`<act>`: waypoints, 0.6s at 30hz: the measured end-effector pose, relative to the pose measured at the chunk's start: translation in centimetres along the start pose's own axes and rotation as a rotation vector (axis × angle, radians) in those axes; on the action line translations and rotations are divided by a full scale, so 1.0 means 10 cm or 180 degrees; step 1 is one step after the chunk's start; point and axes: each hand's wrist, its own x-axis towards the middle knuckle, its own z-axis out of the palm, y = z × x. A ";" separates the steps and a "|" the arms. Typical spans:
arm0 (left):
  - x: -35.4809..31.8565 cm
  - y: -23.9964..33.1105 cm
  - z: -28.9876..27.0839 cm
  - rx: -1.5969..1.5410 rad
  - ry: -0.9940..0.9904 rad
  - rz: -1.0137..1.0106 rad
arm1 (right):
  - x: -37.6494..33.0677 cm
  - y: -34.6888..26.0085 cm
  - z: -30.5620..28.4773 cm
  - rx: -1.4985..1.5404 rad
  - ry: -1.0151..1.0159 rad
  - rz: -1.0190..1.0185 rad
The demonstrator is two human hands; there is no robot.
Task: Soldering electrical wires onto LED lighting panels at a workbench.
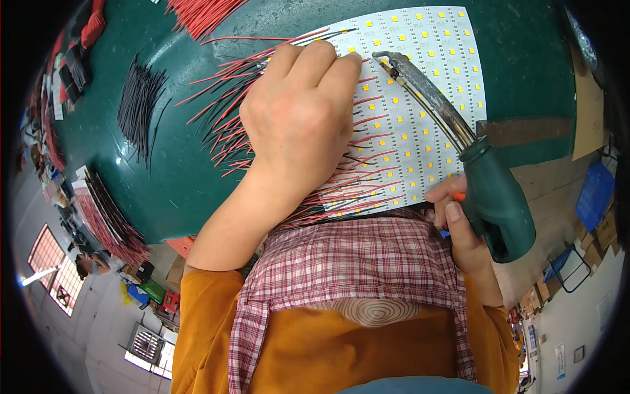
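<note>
White LED panel (420, 98) with red and black wires; left hand (302, 111) pinches a wire, right hand (462, 226) at 4 o'clock closed around soldering iron (459, 144).

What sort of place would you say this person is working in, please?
Most likely an electronics assembly workshop. A white LED panel lies on a green workbench, bundles of cut red wires and black wires beside it, and the right hand holds a soldering gun.

**Clearance and obstructions, green bench**

Open passage: bare bench (190, 177) between black wire bundle (139, 108) and red leads (226, 118). Blocked: LED panel (420, 98), crossed by soldering iron (453, 131); left hand (302, 111) covering panel's left edge; red wire pile (200, 13) at far edge.
</note>
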 end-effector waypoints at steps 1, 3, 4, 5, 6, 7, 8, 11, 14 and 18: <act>0.00 0.00 0.01 0.0001 0.0002 -0.0002 | 0.00 0.01 0.00 -0.0051 0.0001 -0.0036; 0.00 0.02 0.03 0.0112 0.0082 -0.0020 | -0.01 0.03 0.00 -0.0074 -0.0003 -0.0022; -0.01 0.04 0.02 0.0107 0.0078 -0.0020 | -0.02 0.04 -0.01 -0.0098 -0.0010 -0.0016; -0.01 0.05 0.01 0.0147 0.0040 -0.0029 | -0.02 0.03 -0.01 -0.0095 -0.0013 -0.0015; -0.01 0.06 0.00 0.0187 0.0003 -0.0039 | -0.02 0.01 0.00 -0.0085 -0.0004 0.0050; -0.01 0.06 0.01 0.0191 0.0001 -0.0041 | -0.02 0.01 0.00 -0.0074 0.0003 0.0115; -0.01 0.06 0.01 0.0191 0.0014 -0.0034 | -0.01 0.03 -0.02 -0.0075 0.0005 0.0118; -0.02 0.05 0.02 0.0188 0.0029 -0.0015 | -0.01 0.10 -0.06 -0.0795 -0.0372 -0.0086; -0.02 0.03 0.03 0.0191 0.0032 0.0008 | 0.00 0.06 -0.02 -0.0618 -0.0242 0.0037; 0.01 0.01 0.04 0.0181 0.0056 0.0052 | 0.02 -0.01 0.01 0.0183 0.0155 0.0078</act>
